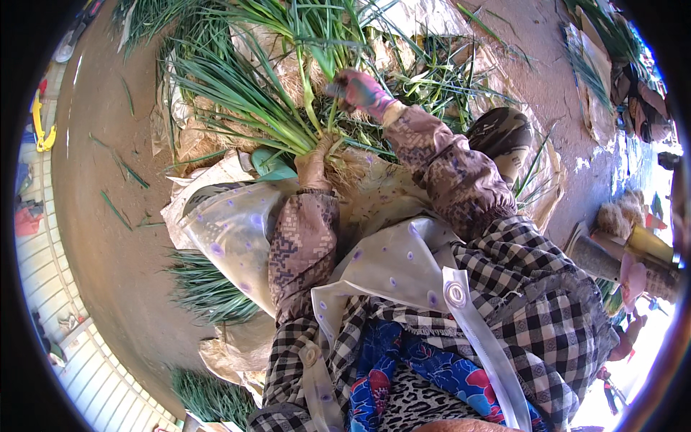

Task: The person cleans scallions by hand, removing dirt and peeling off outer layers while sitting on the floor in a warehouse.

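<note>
A bunch of green onions [277,126] is gripped low by my left hand [314,167], its fingers wrapped round the stalks just above the roots. The pale, stringy roots [347,173] hang out to the right of that hand, and the long leaves fan up and to the left. Over the right side of the bunch is my right hand [366,93], in a pink and multicoloured glove with its fingers closed. A small greyish spot shows at its fingertips, too small to name. Beneath both arms spreads a clear plastic apron [389,263] with purple dots.
More green onions [288,21] lie heaped ahead on pale sacking [425,18]. Loose green trimmings [439,83] are scattered right of the heap. Further bundles [212,288] rest on the brown floor [122,216] at left. A person [640,104] is at the far right.
</note>
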`<state>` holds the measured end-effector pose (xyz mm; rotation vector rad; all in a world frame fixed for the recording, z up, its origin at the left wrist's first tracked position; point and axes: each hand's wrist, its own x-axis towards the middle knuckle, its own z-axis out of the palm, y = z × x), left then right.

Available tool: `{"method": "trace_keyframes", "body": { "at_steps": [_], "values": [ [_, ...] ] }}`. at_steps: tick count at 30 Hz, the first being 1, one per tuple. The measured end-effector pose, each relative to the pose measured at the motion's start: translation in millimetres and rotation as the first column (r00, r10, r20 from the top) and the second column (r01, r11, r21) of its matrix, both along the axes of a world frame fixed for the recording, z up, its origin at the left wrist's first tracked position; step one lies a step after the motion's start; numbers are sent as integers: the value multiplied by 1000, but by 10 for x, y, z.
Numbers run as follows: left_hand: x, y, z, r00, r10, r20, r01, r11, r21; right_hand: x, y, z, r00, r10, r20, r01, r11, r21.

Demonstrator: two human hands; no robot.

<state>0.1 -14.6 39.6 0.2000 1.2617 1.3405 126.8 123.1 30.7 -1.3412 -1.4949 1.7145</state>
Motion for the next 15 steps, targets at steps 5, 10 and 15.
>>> {"method": "trace_keyframes", "body": {
  "at_steps": [5,10,15],
  "values": [
    [162,27,118,998,0,-65,-3,999,-51,140,-73,-507,925,-209,-318,334,845,416],
    [323,-36,119,990,-116,82,121,991,-59,195,-35,80,784,-585,210,291,644,707],
    [277,-85,9,925,-108,363,112,994,9,253,224,-135,688,-514,512,89,760,644]
  ]
}}
